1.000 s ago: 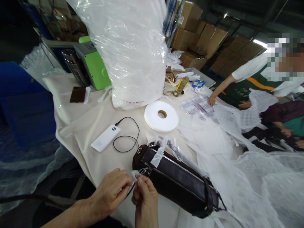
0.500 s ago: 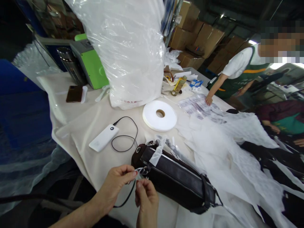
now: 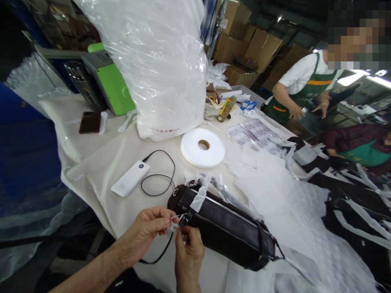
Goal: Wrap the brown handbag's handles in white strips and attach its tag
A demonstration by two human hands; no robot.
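Note:
A black leather handbag lies on the table, its silver zipper facing up and its handles wrapped in white tissue. At the bag's near left end, by a metal ring, my left hand pinches a thin whitish string between thumb and fingertips. Close beside it, my right hand is closed at the same ring, its fingertips on the string; their exact grip is partly hidden. A black strap hangs from this end, passing behind my hands.
A white power bank with a looped black cable lies left of the bag. Behind are a roll of white tape and a big plastic-wrapped bundle. White wrapping sheets and black bags cover the right. A co-worker stands across.
My hands stay at the ring, with the string now drawn to a short straight piece. The co-worker's hand has lifted off the printed plastic sheet. White wrapping at right has shifted, exposing black bags.

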